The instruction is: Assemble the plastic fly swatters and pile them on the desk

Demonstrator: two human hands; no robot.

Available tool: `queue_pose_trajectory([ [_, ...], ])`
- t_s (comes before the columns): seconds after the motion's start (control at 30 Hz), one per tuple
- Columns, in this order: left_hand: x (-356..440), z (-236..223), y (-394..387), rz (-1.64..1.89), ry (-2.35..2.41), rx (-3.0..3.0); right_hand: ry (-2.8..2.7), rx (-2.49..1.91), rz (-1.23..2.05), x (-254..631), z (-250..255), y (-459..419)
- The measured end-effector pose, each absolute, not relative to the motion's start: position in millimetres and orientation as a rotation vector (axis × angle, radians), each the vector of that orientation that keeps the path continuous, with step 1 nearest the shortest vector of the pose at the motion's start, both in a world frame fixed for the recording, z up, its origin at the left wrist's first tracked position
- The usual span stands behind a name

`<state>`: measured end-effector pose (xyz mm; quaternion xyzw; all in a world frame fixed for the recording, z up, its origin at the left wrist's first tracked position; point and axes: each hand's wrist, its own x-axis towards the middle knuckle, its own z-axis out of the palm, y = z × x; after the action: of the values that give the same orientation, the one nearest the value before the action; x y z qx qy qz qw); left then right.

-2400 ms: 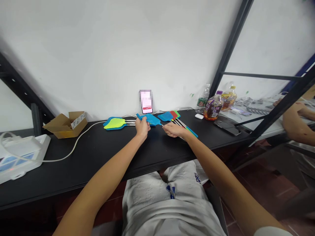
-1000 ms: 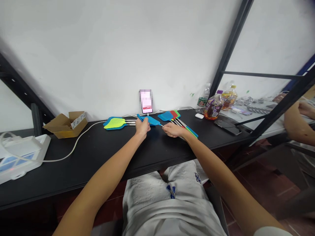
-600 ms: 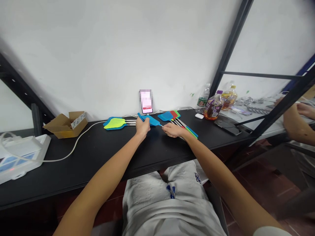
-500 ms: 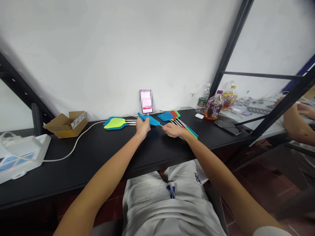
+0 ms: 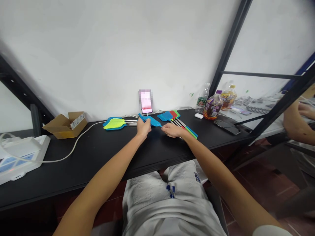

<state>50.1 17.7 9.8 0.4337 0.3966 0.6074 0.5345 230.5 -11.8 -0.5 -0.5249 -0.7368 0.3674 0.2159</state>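
My left hand (image 5: pixel 143 127) is closed around the left side of a blue fly swatter (image 5: pixel 154 122). A narrow blue strip sticks up above that fist; whether it belongs to the same swatter I cannot tell. My right hand (image 5: pixel 171 130) pinches the thin metal rod just below the swatter's head, and the rest of the rod is mostly hidden by the hand. To the left lie stacked swatters with a yellow-green head (image 5: pixel 115 123) on top and blue beneath. Behind my right hand, several swatters with blue (image 5: pixel 165 116), red (image 5: pixel 173 114) and green heads are fanned out on the black table (image 5: pixel 118 154).
A phone (image 5: pixel 146 102) leans on the wall, its cable running behind the swatters. At left are an open cardboard box (image 5: pixel 63 127) and a white power strip (image 5: pixel 23 157). At right stand bottles (image 5: pixel 213 106), a white earbud case (image 5: pixel 199 116) and a dark phone (image 5: pixel 226 127).
Hardly anything differs. Both hands keep their hold on the blue fly swatter, and the view has shifted very slightly.
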Motion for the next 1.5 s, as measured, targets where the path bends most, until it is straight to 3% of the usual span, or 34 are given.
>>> queue_pose_trajectory([
  [0.9, 50, 7, 11, 1.344, 0.674, 1.247, -1.841, -1.254, 1.439, 235, 2, -14],
  [1.27, 54, 5, 17, 1.35, 0.881, 1.216, -1.546, -1.156, 1.436, 230, 8, -11],
  [1.5, 56, -7, 7, 1.179, 1.071, 2.077, -1.108, -1.146, 1.198, 242, 15, -2],
])
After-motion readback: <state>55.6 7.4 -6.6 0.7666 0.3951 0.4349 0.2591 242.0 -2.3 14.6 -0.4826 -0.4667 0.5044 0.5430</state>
